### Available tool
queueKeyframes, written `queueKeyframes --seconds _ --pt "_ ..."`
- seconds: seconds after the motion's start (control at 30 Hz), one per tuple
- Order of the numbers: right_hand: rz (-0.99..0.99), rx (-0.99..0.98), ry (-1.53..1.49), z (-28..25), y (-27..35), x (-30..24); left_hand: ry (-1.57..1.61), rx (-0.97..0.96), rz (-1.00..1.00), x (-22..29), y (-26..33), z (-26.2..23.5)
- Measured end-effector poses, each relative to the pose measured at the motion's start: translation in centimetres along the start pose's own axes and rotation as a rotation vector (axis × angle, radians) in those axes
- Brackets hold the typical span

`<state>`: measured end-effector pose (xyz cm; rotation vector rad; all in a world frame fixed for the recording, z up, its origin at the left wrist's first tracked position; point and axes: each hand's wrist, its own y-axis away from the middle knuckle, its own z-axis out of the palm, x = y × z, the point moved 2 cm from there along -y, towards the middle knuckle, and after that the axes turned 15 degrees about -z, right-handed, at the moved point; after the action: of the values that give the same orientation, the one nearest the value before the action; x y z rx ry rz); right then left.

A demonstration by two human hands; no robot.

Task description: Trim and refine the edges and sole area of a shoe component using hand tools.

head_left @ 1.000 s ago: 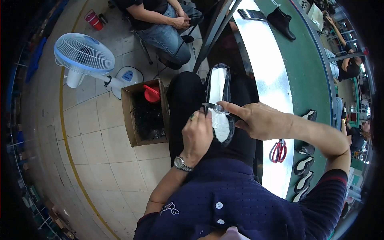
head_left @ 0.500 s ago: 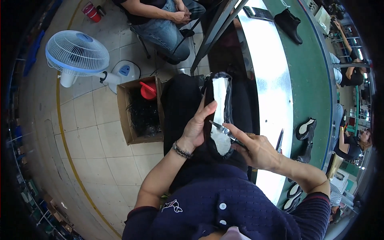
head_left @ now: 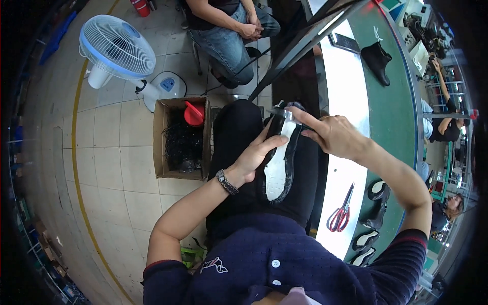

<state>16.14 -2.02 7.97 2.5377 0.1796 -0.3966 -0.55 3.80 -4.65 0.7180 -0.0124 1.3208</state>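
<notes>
A black boot [head_left: 277, 178] lies sole up over my lap, its underside pale and white with dark, gathered edges. My left hand [head_left: 253, 158] grips it from the left side, the thumb lying across the white underside. At the boot's far end, my right hand [head_left: 338, 136] is closed on a small metal-bladed knife [head_left: 287, 115]. The blade touches or nearly touches the edge there; its handle is hidden by my fingers. On the pale bench strip to the right rest red-handled scissors [head_left: 341, 212], apart from both hands.
A cardboard box [head_left: 158, 152] with black scraps and a red plastic scoop [head_left: 193, 115] stands left of my legs. Beyond it are a fan [head_left: 118, 50] and a seated person [head_left: 223, 46]. Several boots [head_left: 377, 61] and a phone [head_left: 344, 42] lie along the green bench [head_left: 396, 137].
My right hand has moved with the knife from the boot's near half to its far end. The boot's near end tilts slightly left. The scissors, mostly covered by my forearm earlier, now show fully.
</notes>
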Motion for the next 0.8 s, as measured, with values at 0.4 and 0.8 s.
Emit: queueKeyframes --seconds 0.4,0.8 --pt "-0.121 0.252 -0.008 0.8 1.5 -2.4 -0.002 0.009 -0.125 -0.1 1.2 -0.6" --pt "-0.263 0.628 -0.094 3.2 2.5 -2.7 -0.067 -0.028 -0.088 0.0 1.4 -0.1"
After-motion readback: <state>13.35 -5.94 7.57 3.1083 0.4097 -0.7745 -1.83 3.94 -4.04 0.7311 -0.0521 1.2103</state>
